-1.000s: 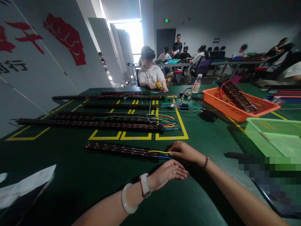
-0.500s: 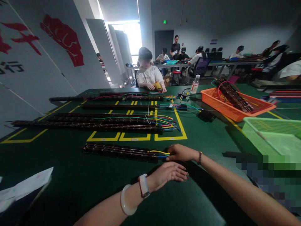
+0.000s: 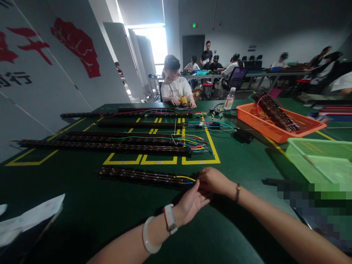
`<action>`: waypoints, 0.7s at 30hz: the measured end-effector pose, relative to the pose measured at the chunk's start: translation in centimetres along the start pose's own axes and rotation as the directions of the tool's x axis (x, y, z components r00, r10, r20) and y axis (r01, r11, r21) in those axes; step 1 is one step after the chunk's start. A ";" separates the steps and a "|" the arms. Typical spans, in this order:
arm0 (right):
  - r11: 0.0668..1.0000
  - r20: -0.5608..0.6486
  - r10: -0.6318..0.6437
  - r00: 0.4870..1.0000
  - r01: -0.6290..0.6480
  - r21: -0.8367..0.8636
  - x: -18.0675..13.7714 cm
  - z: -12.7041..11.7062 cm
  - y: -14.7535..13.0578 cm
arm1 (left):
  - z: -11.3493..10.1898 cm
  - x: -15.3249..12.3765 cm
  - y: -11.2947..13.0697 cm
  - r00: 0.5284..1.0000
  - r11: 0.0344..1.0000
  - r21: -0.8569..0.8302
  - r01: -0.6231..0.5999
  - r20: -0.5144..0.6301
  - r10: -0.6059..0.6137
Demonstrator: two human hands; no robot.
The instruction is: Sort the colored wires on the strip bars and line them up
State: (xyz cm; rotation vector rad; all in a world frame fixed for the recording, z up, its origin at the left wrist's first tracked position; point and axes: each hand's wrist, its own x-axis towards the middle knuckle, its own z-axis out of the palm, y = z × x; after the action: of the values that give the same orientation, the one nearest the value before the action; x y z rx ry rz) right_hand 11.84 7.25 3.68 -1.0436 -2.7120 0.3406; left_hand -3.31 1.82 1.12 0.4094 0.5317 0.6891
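Observation:
A short dark bundle of slim rods (image 3: pixel 143 176) lies across the table in front of me, its yellow and blue lead wires (image 3: pixel 189 180) pointing right. My right hand (image 3: pixel 216 181) is closed around the ends of these wires, fingers curled and their tips hidden. From below, my left hand (image 3: pixel 191 203) meets it, the palm partly turned up. Its thumb presses at the wires beside the right fingers; the index fingertip is hidden and the other fingers stretch under the right hand.
Longer rod bundles (image 3: pixel 110 146) with coloured leads lie beyond, over yellow tape outlines (image 3: pixel 202 161). At the right stand an orange basket (image 3: pixel 258 128) holding another bundle and a green basket (image 3: pixel 310 161). A bottle (image 3: pixel 229 99) stands farther back. Across the table a person (image 3: pixel 176 88) holds a yellow tool.
My left hand has risen from below to the wires, its thumb now up against them beside my right hand. My right hand has stayed at the wire ends, its fingers curled more tightly.

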 end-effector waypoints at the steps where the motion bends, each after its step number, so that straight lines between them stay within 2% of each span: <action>1: 0.999 -0.028 -0.007 1.000 0.005 -0.053 -0.1 -0.1 -0.3 | 0.1 -0.1 -0.1 0.999 0.999 -0.017 -0.028 -0.018 0.028; 6: 0.959 -0.081 -0.049 0.996 0.025 -0.281 -0.5 -0.2 -1.8 | 0.3 -0.2 -0.2 0.987 0.986 -0.113 -0.124 -0.118 0.111; 14: 0.845 -0.086 -0.087 0.992 0.028 -0.534 -0.6 2.7 -4.1 | 0.1 0.5 -0.5 0.951 0.949 -0.228 -0.218 -0.270 0.154; 17: 0.830 -0.073 -0.100 0.992 0.043 -0.557 -0.6 3.0 -4.3 | 0.2 0.6 -0.6 0.942 0.944 -0.230 -0.237 -0.290 0.166; 21: 0.884 -0.087 -0.127 0.988 0.073 -0.462 -1.2 2.0 -3.8 | 0.2 0.4 -0.4 0.945 0.950 -0.203 -0.239 -0.274 0.179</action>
State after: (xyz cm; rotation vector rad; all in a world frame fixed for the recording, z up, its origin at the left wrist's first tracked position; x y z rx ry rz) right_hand 9.70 3.42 2.74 -0.9807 -2.7883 -0.3913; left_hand -2.75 1.74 0.96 0.1574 0.6449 1.0088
